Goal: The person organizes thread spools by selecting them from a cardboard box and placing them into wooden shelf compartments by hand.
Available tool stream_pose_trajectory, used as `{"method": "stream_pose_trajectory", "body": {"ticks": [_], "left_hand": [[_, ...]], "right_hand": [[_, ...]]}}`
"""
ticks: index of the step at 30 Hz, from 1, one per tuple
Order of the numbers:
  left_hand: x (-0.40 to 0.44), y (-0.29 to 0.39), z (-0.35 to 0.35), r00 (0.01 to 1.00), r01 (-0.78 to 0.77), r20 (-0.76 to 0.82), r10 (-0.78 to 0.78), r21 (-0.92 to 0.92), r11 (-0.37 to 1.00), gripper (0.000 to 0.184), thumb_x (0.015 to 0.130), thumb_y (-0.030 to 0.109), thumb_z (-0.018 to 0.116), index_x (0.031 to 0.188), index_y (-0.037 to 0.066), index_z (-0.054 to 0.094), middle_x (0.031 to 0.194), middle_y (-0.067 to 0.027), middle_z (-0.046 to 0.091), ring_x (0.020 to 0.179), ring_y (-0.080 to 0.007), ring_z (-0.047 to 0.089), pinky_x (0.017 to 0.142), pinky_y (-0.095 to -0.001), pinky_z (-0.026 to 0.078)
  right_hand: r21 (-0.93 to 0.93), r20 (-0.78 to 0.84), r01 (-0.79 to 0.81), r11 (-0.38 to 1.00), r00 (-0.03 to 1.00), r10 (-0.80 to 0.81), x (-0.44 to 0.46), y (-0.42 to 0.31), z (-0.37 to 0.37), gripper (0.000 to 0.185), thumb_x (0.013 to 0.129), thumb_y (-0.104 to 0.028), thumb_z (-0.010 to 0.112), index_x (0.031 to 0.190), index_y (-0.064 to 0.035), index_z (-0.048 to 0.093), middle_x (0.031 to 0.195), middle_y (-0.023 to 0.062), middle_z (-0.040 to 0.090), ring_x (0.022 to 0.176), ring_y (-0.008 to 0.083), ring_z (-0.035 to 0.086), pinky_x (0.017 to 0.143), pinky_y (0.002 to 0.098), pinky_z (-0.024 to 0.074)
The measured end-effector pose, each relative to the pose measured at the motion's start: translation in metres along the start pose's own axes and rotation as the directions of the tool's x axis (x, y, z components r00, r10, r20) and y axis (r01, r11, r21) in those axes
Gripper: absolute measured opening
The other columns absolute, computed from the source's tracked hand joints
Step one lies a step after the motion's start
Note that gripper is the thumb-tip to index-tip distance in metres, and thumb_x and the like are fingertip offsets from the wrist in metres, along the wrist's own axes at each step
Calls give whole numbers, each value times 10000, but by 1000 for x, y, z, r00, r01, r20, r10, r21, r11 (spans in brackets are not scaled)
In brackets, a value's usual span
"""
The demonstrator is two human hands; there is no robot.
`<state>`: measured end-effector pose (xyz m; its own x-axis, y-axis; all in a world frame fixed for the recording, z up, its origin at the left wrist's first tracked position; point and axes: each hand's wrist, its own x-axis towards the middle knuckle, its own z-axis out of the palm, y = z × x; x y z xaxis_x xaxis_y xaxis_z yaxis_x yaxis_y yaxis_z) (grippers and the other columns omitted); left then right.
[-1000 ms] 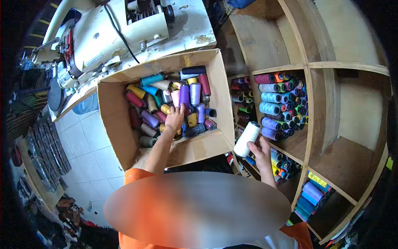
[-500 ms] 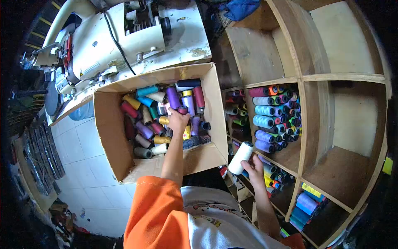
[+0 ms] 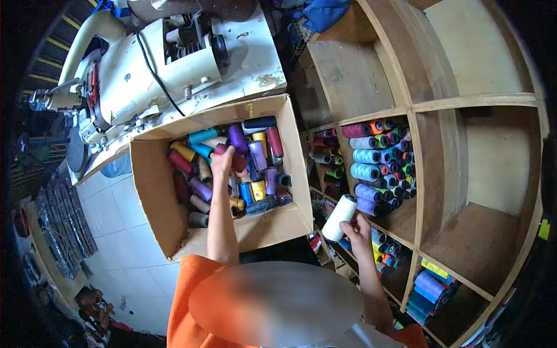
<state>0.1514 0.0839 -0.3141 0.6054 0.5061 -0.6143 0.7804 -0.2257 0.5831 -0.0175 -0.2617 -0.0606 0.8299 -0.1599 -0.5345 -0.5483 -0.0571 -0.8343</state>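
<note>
Beside wooden shelves (image 3: 441, 104), a cardboard box (image 3: 156, 197) holds thread spools (image 3: 257, 155); the right hand (image 3: 357, 227) grips a white spool (image 3: 340, 218).

Over on the left I see a white sewing machine (image 3: 139, 81) on a worn, chipped white desk (image 3: 252, 64), a dark cable draped over the machine. Pale square tiles cover the floor (image 3: 125, 226) below. Along the right stands an open wooden shelf (image 3: 452, 104) divided into square compartments, with a blue cloth (image 3: 326, 14) near its top. The room's edges fall dark.
</note>
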Motion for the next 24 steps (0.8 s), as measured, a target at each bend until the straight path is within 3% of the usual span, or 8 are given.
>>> {"method": "stream_pose_trajectory", "body": {"ticks": [2,3,11,13,18,19,21,24], "left_hand": [[37,-8,7,974,-125,170,151,-153,980,676,628,463,663,1025,-77,573,952,-256,633,917,-336,623,849,-358,466],[-14,53,-23,978,25,208,-19,-25,999,583,644,441,677,942,-57,615,963,-240,644,939,-330,626,857,-367,467],[51,61,44,959,-279,237,157,671,687,843,655,617,646,1199,-17,534,1178,-208,575,1097,-347,556,919,-410,456],[47,70,50,918,-397,266,296,576,714,652,662,605,631,1102,125,635,1067,-179,631,1039,-310,591,878,-406,478],[67,58,54,950,-312,184,253,562,766,614,654,548,646,1068,94,637,1036,-173,636,995,-299,597,846,-397,482],[68,57,53,957,-291,169,237,562,774,607,653,536,650,1061,87,638,1030,-172,637,986,-297,598,840,-395,483],[68,56,51,966,-258,148,211,553,792,592,650,514,656,1047,75,639,1018,-170,638,968,-292,601,827,-391,485],[72,57,54,976,-219,134,173,543,811,570,646,479,665,1027,56,640,999,-167,641,941,-286,604,808,-385,488]], "right_hand": [[-11,-23,1,1000,1000,-1,-2,5,-3,438,788,-197,681,1138,3,511,1004,55,597,890,124,565,802,276,442],[-14,-7,-7,1000,1000,7,-3,4,-3,434,786,-193,680,1137,0,512,1001,50,597,885,120,562,797,275,441],[-63,-4,-129,990,992,129,-8,-2,-7,462,785,-220,702,1147,2,520,1018,62,604,931,144,575,828,303,464],[-111,1,-65,992,998,65,-9,-19,-9,456,784,-214,701,1156,-16,528,991,41,592,899,125,555,792,283,455],[146,-104,183,972,980,-169,-22,-99,-28,559,731,-206,739,1206,-25,504,1108,82,573,1002,159,555,868,322,450],[50,-170,423,905,896,-410,-15,-113,-39,585,702,-164,746,1212,-8,503,1109,94,575,1036,172,548,868,331,455],[144,-428,622,770,740,-519,-5,-155,-62,616,696,-100,725,1246,18,473,1101,106,571,1072,202,545,891,368,469],[-247,-683,593,766,454,-572,32,-224,-103,524,806,-110,670,1253,19,430,1190,115,534,1110,205,527,947,315,420]]}}
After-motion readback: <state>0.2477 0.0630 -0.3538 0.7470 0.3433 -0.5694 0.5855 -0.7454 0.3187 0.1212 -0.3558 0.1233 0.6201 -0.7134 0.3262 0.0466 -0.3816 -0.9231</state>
